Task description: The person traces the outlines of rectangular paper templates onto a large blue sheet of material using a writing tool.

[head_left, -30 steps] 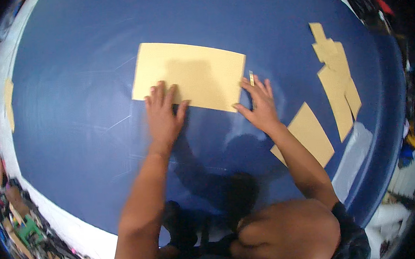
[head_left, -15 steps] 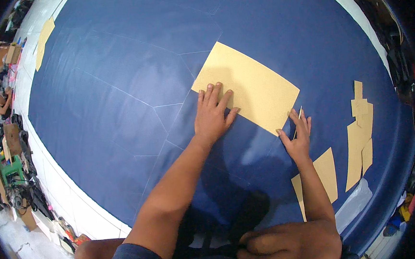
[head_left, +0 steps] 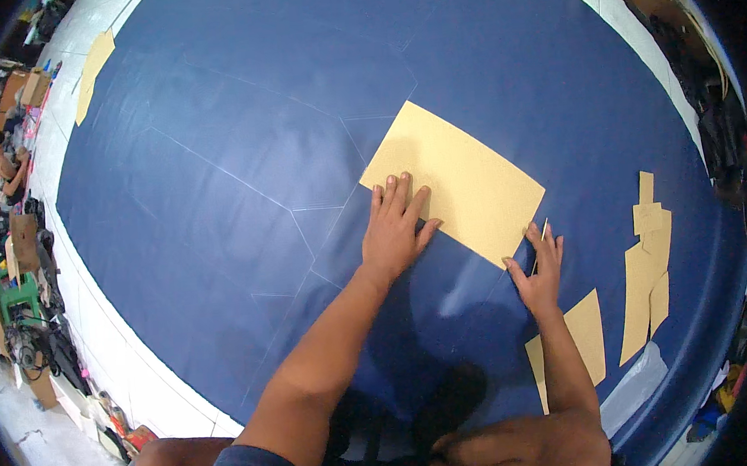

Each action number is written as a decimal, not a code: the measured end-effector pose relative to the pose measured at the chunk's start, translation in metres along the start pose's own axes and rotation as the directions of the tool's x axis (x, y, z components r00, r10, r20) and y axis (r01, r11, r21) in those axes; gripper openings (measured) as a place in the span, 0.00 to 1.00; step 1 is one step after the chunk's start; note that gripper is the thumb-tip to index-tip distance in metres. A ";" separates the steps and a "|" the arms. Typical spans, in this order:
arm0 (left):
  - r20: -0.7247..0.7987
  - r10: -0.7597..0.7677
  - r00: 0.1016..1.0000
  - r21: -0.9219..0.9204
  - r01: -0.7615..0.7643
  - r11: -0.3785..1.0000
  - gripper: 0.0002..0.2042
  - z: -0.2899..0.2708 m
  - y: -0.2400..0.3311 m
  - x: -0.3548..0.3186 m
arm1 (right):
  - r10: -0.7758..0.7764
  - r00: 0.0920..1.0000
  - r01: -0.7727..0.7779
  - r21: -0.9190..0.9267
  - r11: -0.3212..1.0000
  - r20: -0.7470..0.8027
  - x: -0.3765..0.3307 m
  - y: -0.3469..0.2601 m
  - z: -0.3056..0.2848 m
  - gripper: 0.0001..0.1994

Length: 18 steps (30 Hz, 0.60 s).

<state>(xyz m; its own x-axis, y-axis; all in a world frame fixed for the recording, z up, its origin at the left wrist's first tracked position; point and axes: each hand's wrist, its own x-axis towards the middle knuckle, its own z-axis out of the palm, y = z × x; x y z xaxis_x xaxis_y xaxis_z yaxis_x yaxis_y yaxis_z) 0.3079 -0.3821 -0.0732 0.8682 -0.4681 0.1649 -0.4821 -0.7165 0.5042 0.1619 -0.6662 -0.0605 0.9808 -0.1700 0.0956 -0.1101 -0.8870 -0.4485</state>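
Note:
A yellow card piece with four straight edges [head_left: 470, 187] lies on the dark blue sheet material [head_left: 239, 164]. My left hand [head_left: 395, 231] rests flat with fingers spread over the card's near-left edge. At the card's near-right end is my right hand [head_left: 539, 273], thumb and fingertips touching around its corner. A thin pale stick, pen-like in shape [head_left: 546, 226], is held between the fingers of that hand; its kind is too small to make out. Thin light lines form angular outlines on the blue sheet, to the left of the card and beyond it.
More yellow card pieces [head_left: 586, 331] lie by my right forearm, and several overlap farther right [head_left: 645, 275]. Another card [head_left: 96, 75] is at the far left edge. A clear plastic bag [head_left: 634, 388] lies near right. Beyond the white floor, a person [head_left: 10, 172] sits among clutter and a green stool [head_left: 19, 297].
The whole scene sits slightly lower in the picture as the view has shifted. Both hands keep their places at the card, and the stick stays in my right hand.

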 end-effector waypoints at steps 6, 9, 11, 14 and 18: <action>0.024 0.001 1.000 -0.008 0.000 1.000 0.30 -0.002 0.003 0.003 | 0.022 1.000 -0.023 -0.009 1.000 -0.004 -0.001 -0.002 -0.002 0.33; 0.036 0.019 0.999 0.041 -0.020 0.999 0.29 0.006 0.006 0.007 | 0.029 1.000 -0.029 -0.005 1.000 0.000 0.000 0.002 -0.008 0.33; 0.037 -0.001 0.999 0.037 -0.001 0.999 0.29 0.001 0.000 0.006 | 0.039 0.999 -0.039 -0.009 0.999 0.007 0.006 -0.003 -0.002 0.33; 0.003 -0.007 1.000 0.055 0.006 0.998 0.28 -0.002 -0.006 0.000 | 0.016 1.000 -0.016 0.005 1.000 0.014 0.010 -0.004 0.006 0.32; -0.003 0.005 1.000 0.049 -0.005 0.999 0.27 0.005 0.002 0.004 | 0.048 0.999 -0.048 0.026 0.999 -0.001 0.003 0.002 -0.002 0.32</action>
<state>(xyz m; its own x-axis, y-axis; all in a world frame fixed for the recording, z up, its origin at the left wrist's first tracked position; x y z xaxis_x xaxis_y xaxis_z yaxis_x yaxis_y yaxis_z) 0.3097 -0.3877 -0.0759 0.8659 -0.4704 0.1699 -0.4917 -0.7386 0.4611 0.1644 -0.6692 -0.0590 0.9741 -0.2131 0.0752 -0.1528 -0.8663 -0.4756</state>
